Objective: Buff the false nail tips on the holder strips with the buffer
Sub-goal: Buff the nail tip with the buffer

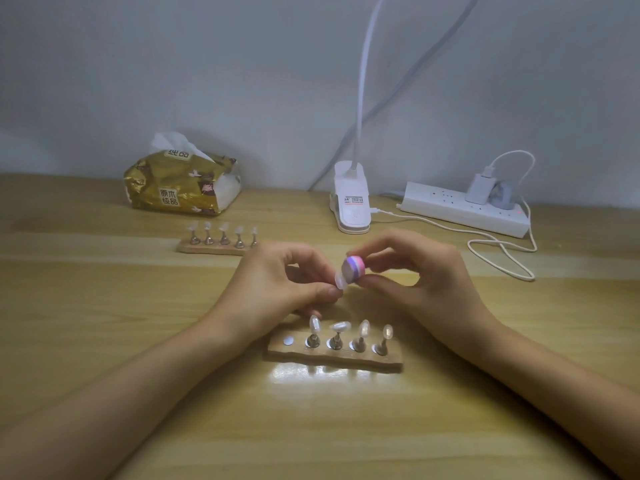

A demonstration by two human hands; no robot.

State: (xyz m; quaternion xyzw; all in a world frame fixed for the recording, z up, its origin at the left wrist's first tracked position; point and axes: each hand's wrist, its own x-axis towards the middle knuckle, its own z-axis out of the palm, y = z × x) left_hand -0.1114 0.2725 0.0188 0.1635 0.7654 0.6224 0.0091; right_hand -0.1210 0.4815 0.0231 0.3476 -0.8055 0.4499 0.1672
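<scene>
My left hand (287, 282) pinches a small stand with a clear false nail tip (340, 280), lifted above the table. My right hand (415, 271) holds a small pink and purple buffer block (353, 267) against that tip. Just below, the near wooden holder strip (332, 356) carries several nail tips on metal stands, and its leftmost magnet spot (288, 340) is bare. A second holder strip (213, 247) with several tips lies farther back on the left.
A gold tissue pack (183, 185) sits at the back left. A white clip lamp (351, 202) stands at the back centre, with a power strip (464, 207) and looping white cable (502, 251) to the right. The wooden table (104, 306) spreads all around.
</scene>
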